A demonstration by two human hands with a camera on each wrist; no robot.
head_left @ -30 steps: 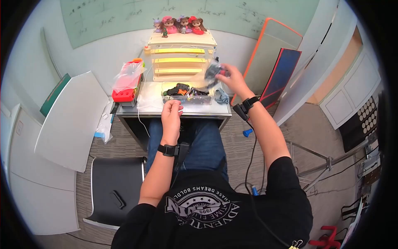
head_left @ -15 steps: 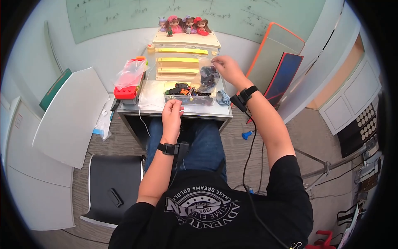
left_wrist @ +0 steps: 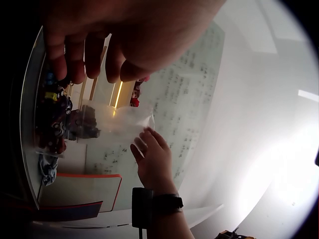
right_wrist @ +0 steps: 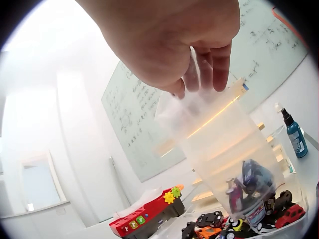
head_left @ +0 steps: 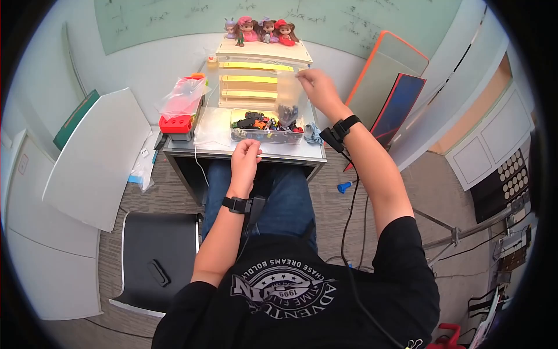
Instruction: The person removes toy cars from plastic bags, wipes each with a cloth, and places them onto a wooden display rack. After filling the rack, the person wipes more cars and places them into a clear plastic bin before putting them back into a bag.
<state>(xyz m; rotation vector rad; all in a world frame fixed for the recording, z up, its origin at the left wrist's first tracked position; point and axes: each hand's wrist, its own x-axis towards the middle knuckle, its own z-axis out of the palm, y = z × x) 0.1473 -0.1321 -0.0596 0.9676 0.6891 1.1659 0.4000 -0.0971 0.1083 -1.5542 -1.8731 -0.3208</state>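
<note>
My right hand [head_left: 318, 92] pinches the top of a translucent plastic bag [head_left: 288, 87], which hangs over the right part of a clear bin [head_left: 261, 137]. Dark and purple toys [right_wrist: 254, 180] lie at the bag's bottom, in the right wrist view, against several small toy cars [right_wrist: 209, 218] in the bin. In front of the bin, my left hand [head_left: 244, 163] is held with loosely bent fingers and nothing visible in it. The left wrist view shows its fingers [left_wrist: 93, 55] hanging apart, away from the bag.
A red toy box [head_left: 176, 124] with a plastic bag on it stands at the table's left. Behind the bin is a wooden shelf [head_left: 264, 53] with dolls [head_left: 246, 30] on top. A blue-grey cloth [head_left: 313, 134] lies right of the bin. A spray bottle [right_wrist: 296, 137] stands behind.
My right hand moved from beside the shelf to above the bin's right end, changing from a grip around the bag's bundle to its top edge. The toys in the bag sank toward the bin.
</note>
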